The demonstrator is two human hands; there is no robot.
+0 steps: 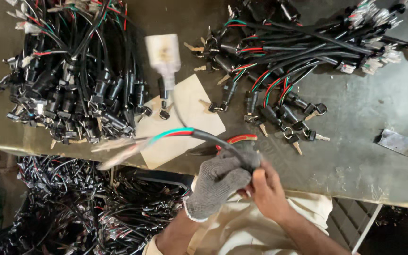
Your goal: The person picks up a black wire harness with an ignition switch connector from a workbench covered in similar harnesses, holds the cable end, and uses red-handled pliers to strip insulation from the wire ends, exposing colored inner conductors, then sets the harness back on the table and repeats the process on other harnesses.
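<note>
A dull, scuffed metal tabletop (369,118) is seen from above. Two heaps of black-sheathed ignition-switch harnesses are spread over it: a dense one at the left (72,80) and a looser one at the upper right (298,52), with small keys lying among the barrels. A pale cardboard sheet (185,123) lies between the heaps at the near edge. More harnesses are piled on the floor (72,208) below.

One wire harness (185,133) is held above the near edge, its long axis running left to right; the blurred loose ends point left, and red and green leads emerge from the black sheath. The left hand (220,182), in a grey knitted glove, is closed around the sheath. The bare right hand (265,189) is pinched shut on the same harness just beside it. Red-handled pliers (239,139) lie behind the glove.
</note>
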